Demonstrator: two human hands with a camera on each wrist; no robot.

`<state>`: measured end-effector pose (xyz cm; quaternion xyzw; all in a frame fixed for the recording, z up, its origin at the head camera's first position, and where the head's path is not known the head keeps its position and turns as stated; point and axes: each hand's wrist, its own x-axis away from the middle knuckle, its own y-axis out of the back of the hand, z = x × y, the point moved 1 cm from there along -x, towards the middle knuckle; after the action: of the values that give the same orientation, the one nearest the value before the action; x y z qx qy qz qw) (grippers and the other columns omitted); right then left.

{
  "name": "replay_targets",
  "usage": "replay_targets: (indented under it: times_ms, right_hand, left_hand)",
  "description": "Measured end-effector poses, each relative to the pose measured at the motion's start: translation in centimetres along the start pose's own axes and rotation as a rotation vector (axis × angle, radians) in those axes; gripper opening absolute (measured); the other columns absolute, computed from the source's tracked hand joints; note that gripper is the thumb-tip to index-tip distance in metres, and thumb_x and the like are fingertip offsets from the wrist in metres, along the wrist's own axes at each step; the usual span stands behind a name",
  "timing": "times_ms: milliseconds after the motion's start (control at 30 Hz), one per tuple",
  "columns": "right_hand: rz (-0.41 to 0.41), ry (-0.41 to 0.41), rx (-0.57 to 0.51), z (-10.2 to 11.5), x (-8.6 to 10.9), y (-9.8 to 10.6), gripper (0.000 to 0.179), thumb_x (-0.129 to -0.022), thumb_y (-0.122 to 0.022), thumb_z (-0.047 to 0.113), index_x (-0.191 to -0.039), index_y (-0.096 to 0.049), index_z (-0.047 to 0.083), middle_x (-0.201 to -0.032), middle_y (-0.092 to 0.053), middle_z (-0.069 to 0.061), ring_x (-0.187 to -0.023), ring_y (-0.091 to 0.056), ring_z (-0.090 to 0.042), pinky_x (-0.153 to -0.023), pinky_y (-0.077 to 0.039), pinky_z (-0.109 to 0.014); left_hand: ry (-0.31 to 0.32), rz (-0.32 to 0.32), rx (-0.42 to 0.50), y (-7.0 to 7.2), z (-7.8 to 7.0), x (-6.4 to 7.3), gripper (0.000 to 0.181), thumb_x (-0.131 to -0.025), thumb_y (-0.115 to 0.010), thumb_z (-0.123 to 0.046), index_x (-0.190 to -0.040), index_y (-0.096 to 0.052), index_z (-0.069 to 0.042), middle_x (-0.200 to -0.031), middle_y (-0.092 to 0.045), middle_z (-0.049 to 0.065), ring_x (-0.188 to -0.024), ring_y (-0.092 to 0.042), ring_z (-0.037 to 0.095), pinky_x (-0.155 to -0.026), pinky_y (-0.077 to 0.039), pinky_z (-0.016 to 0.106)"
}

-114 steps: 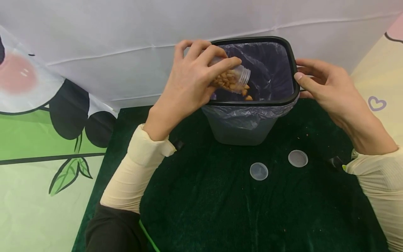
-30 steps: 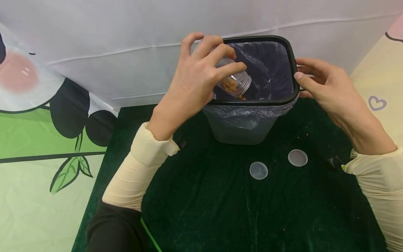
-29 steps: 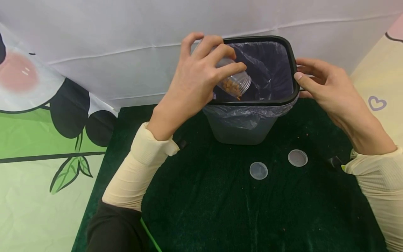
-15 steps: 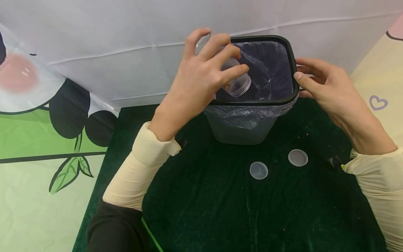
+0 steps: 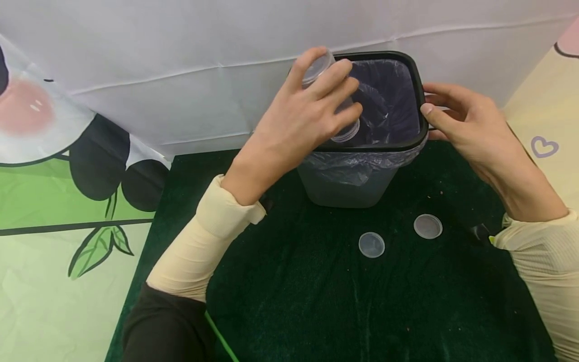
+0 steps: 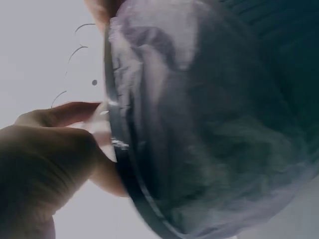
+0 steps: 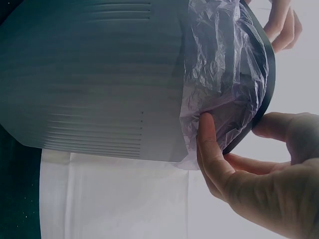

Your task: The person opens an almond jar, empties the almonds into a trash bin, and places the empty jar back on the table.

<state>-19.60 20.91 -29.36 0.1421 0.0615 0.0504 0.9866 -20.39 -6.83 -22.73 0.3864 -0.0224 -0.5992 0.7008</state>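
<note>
My left hand grips a clear plastic jar from above, over the left side of the trash bin. The jar is tipped steeply, its threaded mouth pointing down inside the black rim; no pieces show in its visible parts, though fingers cover much of it. On the bin's right side, my right hand holds the rim, thumb on top. The right wrist view shows its fingers against the translucent bag liner, which folds over the rim. The bin's bottom is hidden.
Two round clear lids, a nearer lid and a farther lid, lie on the dark green cloth in front of the bin. A white sheet hangs behind it. Tiny crumbs dot the cloth at right.
Brown pieces visible in the jar earlier have poured out toward the bin. My left hand has shifted right and tipped the jar steeper, its base rising. The right hand stays at the rim.
</note>
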Motion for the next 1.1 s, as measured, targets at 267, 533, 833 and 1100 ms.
replay_targets:
  times_ms: [267,533,833,1100]
  right_hand:
    - [0.008,0.008,0.003,-0.1,-0.1,-0.1,0.054,-0.099,-0.057,0.023,-0.15,-0.041,0.014,-0.133,-0.053,-0.002,-0.107,-0.061,-0.005,-0.076,-0.054,-0.011]
    - [0.01,0.022,-0.004,-0.1,-0.2,-0.1,0.053,-0.099,-0.057,0.022,-0.149,-0.042,0.013,-0.132,-0.054,-0.001,-0.107,-0.061,-0.005,-0.076,-0.054,-0.011]
    - [0.007,0.02,-0.044,-0.1,-0.2,0.0,0.053,-0.099,-0.057,0.021,-0.149,-0.042,0.012,-0.131,-0.054,-0.001,-0.107,-0.061,-0.006,-0.076,-0.054,-0.012]
    - [0.001,0.013,-0.086,-0.2,0.0,0.2,0.053,-0.098,-0.058,0.02,-0.149,-0.043,0.012,-0.134,-0.053,-0.003,-0.109,-0.06,-0.008,-0.076,-0.054,-0.012]
  left_hand:
    - [0.153,0.244,0.275,1.6,0.9,0.1,0.056,-0.094,-0.062,-0.007,-0.144,-0.048,-0.03,-0.137,-0.047,0.011,-0.13,-0.042,0.031,-0.111,-0.028,0.054]
    - [0.195,0.324,0.324,2.0,1.4,-0.3,0.058,-0.088,-0.073,-0.025,-0.137,-0.044,-0.014,-0.13,-0.054,0.009,-0.123,-0.048,0.029,-0.107,-0.036,0.05]
    - [0.217,0.361,0.43,2.1,1.9,-0.7,0.058,-0.087,-0.071,-0.046,-0.131,-0.054,-0.013,-0.124,-0.058,0.008,-0.112,-0.053,0.028,-0.094,-0.043,0.044]
    - [0.306,0.353,0.578,1.9,2.2,-1.2,0.058,-0.092,-0.057,-0.06,-0.126,-0.055,-0.013,-0.116,-0.065,0.005,-0.092,-0.061,0.02,-0.084,-0.053,0.035]
